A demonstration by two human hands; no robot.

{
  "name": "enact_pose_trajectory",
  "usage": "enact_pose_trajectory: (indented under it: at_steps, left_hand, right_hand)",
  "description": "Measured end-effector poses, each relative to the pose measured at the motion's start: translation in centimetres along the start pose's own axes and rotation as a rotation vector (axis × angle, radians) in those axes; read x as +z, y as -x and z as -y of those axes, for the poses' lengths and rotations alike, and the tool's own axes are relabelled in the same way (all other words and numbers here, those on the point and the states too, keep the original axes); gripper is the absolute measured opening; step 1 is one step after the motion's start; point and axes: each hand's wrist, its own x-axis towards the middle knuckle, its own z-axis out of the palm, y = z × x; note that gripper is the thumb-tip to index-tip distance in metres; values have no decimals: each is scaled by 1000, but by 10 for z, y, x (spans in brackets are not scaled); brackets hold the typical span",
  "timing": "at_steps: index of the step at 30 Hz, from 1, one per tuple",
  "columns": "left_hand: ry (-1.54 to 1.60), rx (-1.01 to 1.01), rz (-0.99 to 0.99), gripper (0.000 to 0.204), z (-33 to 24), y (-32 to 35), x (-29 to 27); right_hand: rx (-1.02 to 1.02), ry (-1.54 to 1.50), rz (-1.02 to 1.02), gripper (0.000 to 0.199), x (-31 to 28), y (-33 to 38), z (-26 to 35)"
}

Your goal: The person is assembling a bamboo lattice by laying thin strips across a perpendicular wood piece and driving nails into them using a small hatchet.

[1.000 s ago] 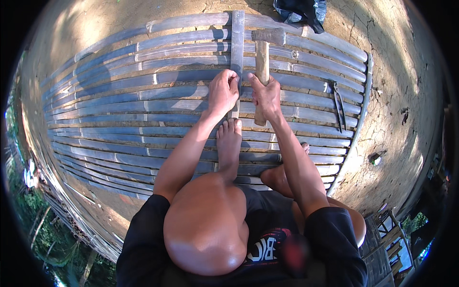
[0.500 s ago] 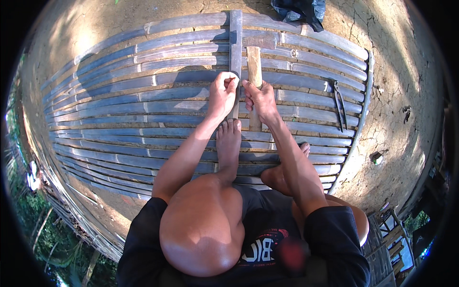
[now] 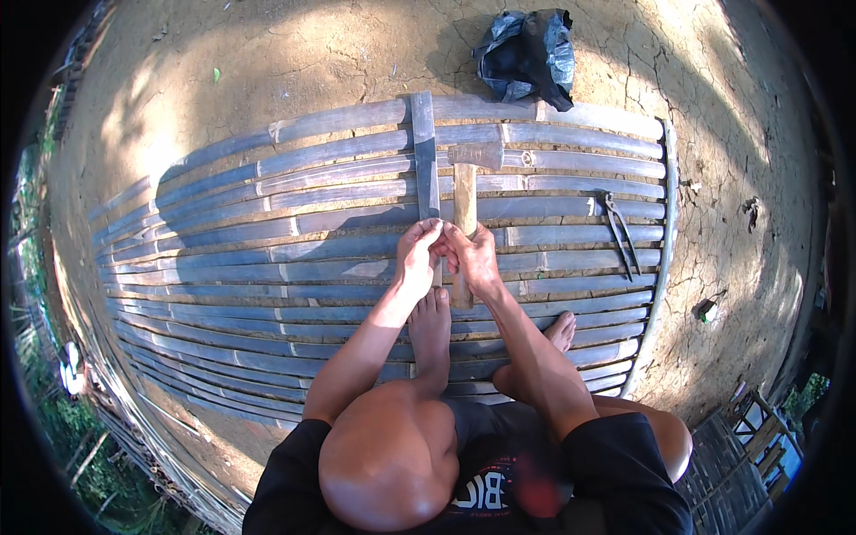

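Note:
My left hand (image 3: 415, 257) and my right hand (image 3: 473, 257) meet above the slatted bamboo platform (image 3: 223, 241). Thumbs and fingers of both are pinched close together; whatever is between them is too small or hidden to make out. Beneath the hands a flat bamboo strip (image 3: 424, 147) lies crosswise over the slats, running toward the toes of my left foot (image 3: 431, 334). To its right rests a hatchet with a wooden handle (image 3: 465, 201) and a dark metal head (image 3: 476, 156). My right hand is over the lower part of that handle, partly hiding it.
Dark long-handled pincers (image 3: 618, 234) lie on the slats at the right. A crumpled black plastic bag (image 3: 526, 61) sits at the platform's far edge. Cracked bare earth (image 3: 713, 223) surrounds the platform. My right foot (image 3: 560, 332) rests on the slats.
The view has tilted, so the platform sits lower and more of the black bag shows. My two hands have come closer together, their fingertips now meeting.

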Motion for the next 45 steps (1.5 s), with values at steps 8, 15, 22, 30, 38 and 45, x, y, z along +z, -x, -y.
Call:
enact_pose_trajectory:
  at_steps: [8, 15, 22, 30, 38, 45]
  left_hand:
    - [-78, 25, 42, 15, 1, -10, -6]
    - [-680, 592, -277, 14, 15, -5, -15]
    - [-1387, 1026, 112, 15, -15, 3, -15]
    - [-1441, 902, 162, 14, -12, -2, -18]
    - [-712, 632, -186, 10, 2, -42, -41]
    - [-820, 700, -264, 12, 11, -49, -36]
  right_hand:
    - [11, -70, -3, 23, 2, 1, 4]
    - [-20, -20, -12, 23, 2, 2, -2]
    - [26, 93, 30, 21, -12, 7, -2]
    - [-1, 170, 59, 25, -21, 12, 1]
    - [-8, 226, -73, 30, -44, 19, 4]
    - [5, 251, -80, 30, -52, 27, -1]
